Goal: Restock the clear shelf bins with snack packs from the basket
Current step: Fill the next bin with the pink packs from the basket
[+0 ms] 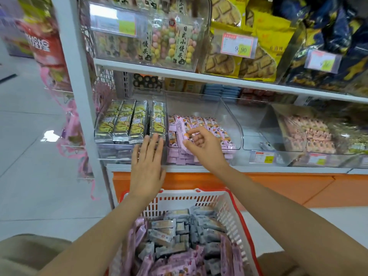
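With right hand (201, 145), pinches a pink snack pack (180, 132) over the middle clear bin (237, 134), lined with like packs. Holds left hand (147, 162) flat, fingers straight, at the front of the neighbouring bin of yellow-and-silver packs (123, 120). Below, between the forearms: red-rimmed white basket (237, 206) of pink and grey packs.

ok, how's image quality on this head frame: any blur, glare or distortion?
Head view: centre is sharp, both the left hand and the right hand pinching a purple snack pack; edges smear, notably the red hanging bag and dark blue packs; glare spot on the floor; reflections haze the clear bin; wide-angle lens tilts the shelf upright.
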{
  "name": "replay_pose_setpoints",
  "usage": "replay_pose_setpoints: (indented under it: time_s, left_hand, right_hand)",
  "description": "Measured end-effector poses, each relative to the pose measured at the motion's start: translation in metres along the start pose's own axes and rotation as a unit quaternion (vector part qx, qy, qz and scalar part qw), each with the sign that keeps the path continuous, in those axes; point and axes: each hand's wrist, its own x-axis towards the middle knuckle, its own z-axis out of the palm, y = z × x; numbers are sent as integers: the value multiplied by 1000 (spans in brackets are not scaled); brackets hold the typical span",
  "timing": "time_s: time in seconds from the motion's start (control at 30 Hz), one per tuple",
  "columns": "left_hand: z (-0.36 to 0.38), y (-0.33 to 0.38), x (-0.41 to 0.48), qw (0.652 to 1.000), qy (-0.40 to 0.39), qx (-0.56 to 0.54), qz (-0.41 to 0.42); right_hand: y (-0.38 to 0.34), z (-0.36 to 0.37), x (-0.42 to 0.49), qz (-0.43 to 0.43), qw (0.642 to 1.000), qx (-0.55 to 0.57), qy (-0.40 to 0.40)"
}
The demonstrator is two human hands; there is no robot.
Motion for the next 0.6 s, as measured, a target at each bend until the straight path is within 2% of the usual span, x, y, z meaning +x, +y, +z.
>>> replay_pose_setpoints:
  time_s: [0.13,0.33,0.6]
  left_hand:
    - [8,-10,-5,998,-36,47,4]
    - [13,-12,-6,997,-44,67,16]
    - [14,-10,-7,997,-43,64,17]
  right_hand:
    - [4,24,27,6,996,-83,8]
    - [17,48,42,27,983,-181,-11]
    - [26,54,47,41,978,-200,-36]
